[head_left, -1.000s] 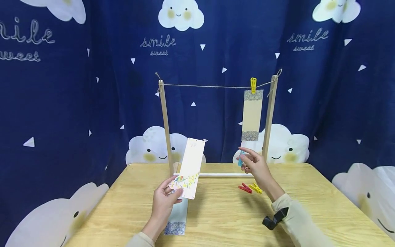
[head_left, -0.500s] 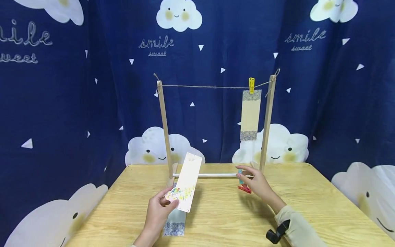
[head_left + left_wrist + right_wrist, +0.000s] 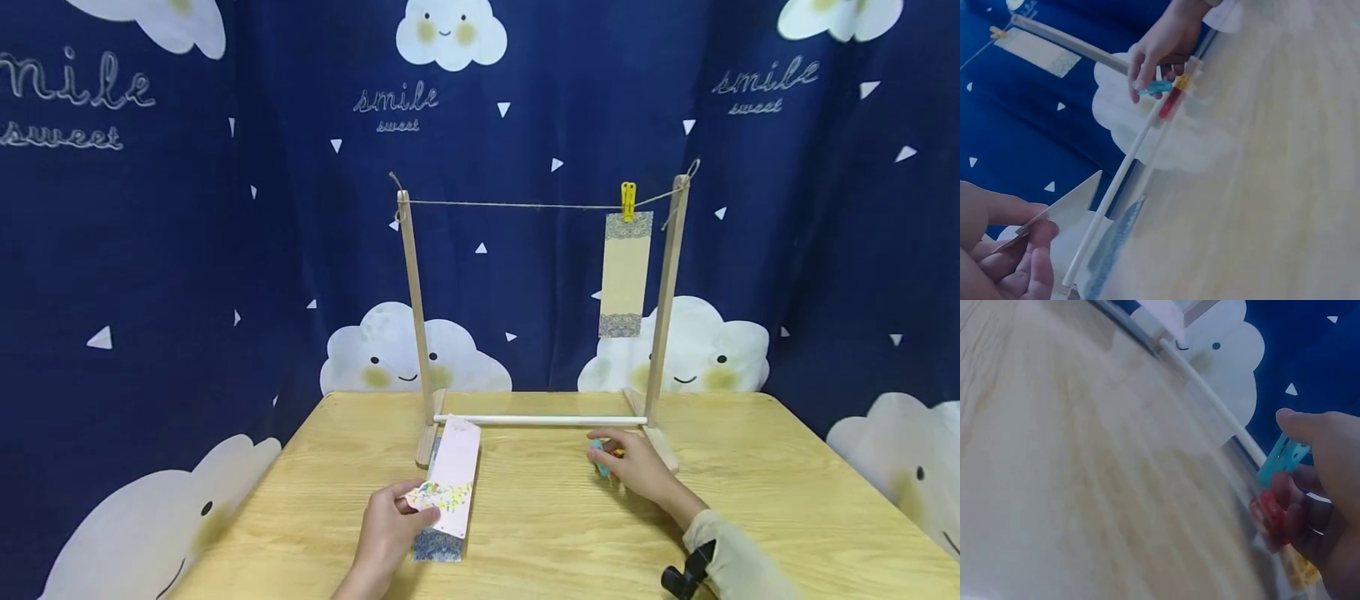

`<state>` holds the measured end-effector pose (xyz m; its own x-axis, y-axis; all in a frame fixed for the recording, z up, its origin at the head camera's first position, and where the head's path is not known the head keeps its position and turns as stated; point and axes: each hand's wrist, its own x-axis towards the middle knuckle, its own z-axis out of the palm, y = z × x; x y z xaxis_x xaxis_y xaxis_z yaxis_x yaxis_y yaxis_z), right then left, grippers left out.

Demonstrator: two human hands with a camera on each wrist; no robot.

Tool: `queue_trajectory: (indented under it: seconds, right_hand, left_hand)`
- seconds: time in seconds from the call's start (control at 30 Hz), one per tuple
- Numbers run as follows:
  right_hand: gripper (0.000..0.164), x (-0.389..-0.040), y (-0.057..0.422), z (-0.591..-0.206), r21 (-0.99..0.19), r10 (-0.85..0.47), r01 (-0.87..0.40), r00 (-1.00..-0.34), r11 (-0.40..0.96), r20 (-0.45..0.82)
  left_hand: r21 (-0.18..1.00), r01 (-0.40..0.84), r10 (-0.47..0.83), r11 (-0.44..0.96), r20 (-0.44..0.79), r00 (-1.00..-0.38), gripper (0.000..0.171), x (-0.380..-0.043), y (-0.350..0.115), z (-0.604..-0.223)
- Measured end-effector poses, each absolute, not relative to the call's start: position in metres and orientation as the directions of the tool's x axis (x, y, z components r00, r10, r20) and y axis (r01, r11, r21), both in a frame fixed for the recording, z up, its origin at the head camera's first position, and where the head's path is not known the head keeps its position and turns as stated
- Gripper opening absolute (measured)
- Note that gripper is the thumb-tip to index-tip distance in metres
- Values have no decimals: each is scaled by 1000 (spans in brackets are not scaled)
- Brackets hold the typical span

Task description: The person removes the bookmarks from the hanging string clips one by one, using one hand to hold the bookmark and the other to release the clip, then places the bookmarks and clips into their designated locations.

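Observation:
My left hand [image 3: 386,525] pinches a pale bookmark card [image 3: 461,458] printed with yellow flowers and a bird, gripping it by its lower left side. The card is held over a second, bluish card [image 3: 437,547] with a lace-patterned end, which lies on the table and is partly hidden. My right hand [image 3: 641,467] is low over the table at the right. Between its thumb and fingers is a light blue clothespin [image 3: 1282,459]. A red clothespin [image 3: 1267,515] and a yellow clothespin [image 3: 1300,569] are right by its curled lower fingers.
Two wooden posts with a white crossbar [image 3: 540,420] form a stand at the table's back, a string [image 3: 517,204] tied between their tops. From it hangs a cream card [image 3: 625,271], clipped by another yellow clothespin [image 3: 628,202]. A blue cloud-patterned curtain [image 3: 525,292] closes off the back.
Both hands have come down. The left has lowered the flowered card over the lying one; the right has brought the blue clothespin down beside the red and yellow ones.

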<state>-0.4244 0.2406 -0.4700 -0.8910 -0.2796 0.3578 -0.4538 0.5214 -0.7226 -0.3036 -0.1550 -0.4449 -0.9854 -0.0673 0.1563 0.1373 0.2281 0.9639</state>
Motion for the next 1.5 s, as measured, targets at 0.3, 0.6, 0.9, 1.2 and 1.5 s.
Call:
queue_trajectory:
  seconds: [0.3, 0.6, 0.9, 1.2, 1.5]
  right_hand:
    - [39, -425, 243, -478, -695, -323, -476, -879, 539, 352]
    - [38, -427, 242, -478, -644, -350, -511, -859, 569, 373]
    - [32, -425, 244, -477, -463, -344, -557, -815, 690, 467]
    - [28, -424, 242, -481, -390, -372, -571, -796, 722, 477]
    - [30, -426, 242, -483, -371, -371, -546, -814, 751, 446]
  left_hand:
    - [903, 130, -24, 410, 153, -988, 55, -299, -152, -453]
    - [738, 170, 11, 653, 216, -976, 39, -298, -159, -450]
    - [631, 189, 67, 753, 212, -975, 35, -297, -168, -453]
    - [565, 233, 114, 792, 239, -964, 37, -296, -172, -452]
    - [556, 258, 147, 790, 236, -960, 37, -296, -175, -451]
